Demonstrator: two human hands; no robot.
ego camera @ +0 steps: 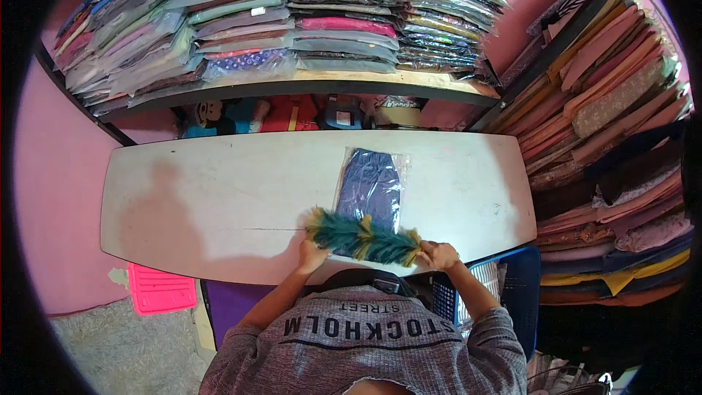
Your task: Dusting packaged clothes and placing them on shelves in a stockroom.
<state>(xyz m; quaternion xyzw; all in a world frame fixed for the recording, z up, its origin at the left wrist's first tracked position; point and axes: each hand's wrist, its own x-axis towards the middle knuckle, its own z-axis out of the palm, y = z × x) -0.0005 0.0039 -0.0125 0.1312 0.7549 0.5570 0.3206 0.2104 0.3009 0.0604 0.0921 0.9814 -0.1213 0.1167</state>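
Note:
Between my two hands stretches a fluffy duster [362,238], dark green with yellowish bands. My left hand [313,255] grips its left end, and my right hand [440,255] holds the right end, where the handle is hidden in my fingers. Just beyond it lies a folded dark blue garment [368,186] in a clear plastic bag [404,167], flat on the white table [247,192]. The duster covers the near part of this package. Whether it touches the plastic I cannot tell.
Stacks of bagged garments [343,27] fill a shelf behind the table. Hanging clothes [614,93] crowd the right side. A blue plastic basket [526,285] stands by the table's right front edge. A pink plastic lid or stool [163,289] is at the lower left.

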